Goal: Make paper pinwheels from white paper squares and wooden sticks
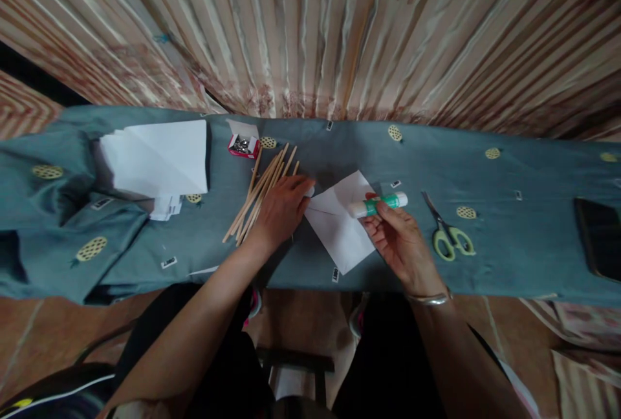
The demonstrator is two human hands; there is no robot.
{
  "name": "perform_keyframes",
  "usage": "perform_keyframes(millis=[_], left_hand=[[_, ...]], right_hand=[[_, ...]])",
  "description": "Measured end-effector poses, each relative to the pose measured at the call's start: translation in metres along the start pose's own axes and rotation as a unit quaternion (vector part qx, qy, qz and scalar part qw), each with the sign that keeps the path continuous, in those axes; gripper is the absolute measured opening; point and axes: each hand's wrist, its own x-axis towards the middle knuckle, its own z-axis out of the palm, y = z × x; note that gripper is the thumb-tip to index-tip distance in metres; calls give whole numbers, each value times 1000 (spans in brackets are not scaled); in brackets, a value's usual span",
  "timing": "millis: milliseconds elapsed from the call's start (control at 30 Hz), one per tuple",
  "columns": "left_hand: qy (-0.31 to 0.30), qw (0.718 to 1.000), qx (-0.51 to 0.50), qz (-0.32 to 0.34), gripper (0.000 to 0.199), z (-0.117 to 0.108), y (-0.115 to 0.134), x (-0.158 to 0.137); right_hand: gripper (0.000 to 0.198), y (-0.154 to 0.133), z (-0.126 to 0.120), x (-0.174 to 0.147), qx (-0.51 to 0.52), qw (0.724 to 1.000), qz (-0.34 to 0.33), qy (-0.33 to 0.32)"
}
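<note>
My right hand (395, 238) is closed around a green and white glue stick (383, 204), held nearly level over a folded white paper (337, 228). The paper lies turned cornerwise on the cloth, with fold lines across it like an envelope. At its left corner my left hand (286, 209) is closed, with a small white cap (309, 192) showing at the fingertips. Under and beside that hand lies a loose bundle of thin wooden sticks (252, 202); the hand hides part of them.
A stack of white paper (160, 157) lies at left, with small paper pieces (166, 207) below it. Behind the sticks stands an open red box (243, 145) of metal clips. Green-handled scissors (449, 235) and a dark phone (599, 238) lie at right. A curtain (310, 37) hangs behind.
</note>
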Motion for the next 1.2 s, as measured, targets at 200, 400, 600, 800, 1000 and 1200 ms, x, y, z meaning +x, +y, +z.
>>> perform_keyframes(millis=[200, 400, 600, 800, 1000, 1200], left_hand=[[59, 895, -408, -169, 24, -6, 24, -7], [26, 700, -656, -281, 33, -4, 46, -18], [10, 690, -667, -280, 35, -6, 50, -21], [8, 684, -680, -264, 33, -4, 50, -22], [3, 685, -679, -264, 36, -2, 49, -22], [2, 765, -600, -235, 32, -1, 45, -25]], right_hand=[[19, -1, -1, 0, -4, 998, -32, -47], [22, -4, 6, -9, 67, 996, -8, -59], [22, -2, 10, -15, 72, 995, 5, -74], [20, -1, 9, -18, 55, 995, -19, -84], [28, -5, 13, -19, 106, 992, 22, -68], [24, -16, 2, -12, 84, 996, -28, -16]])
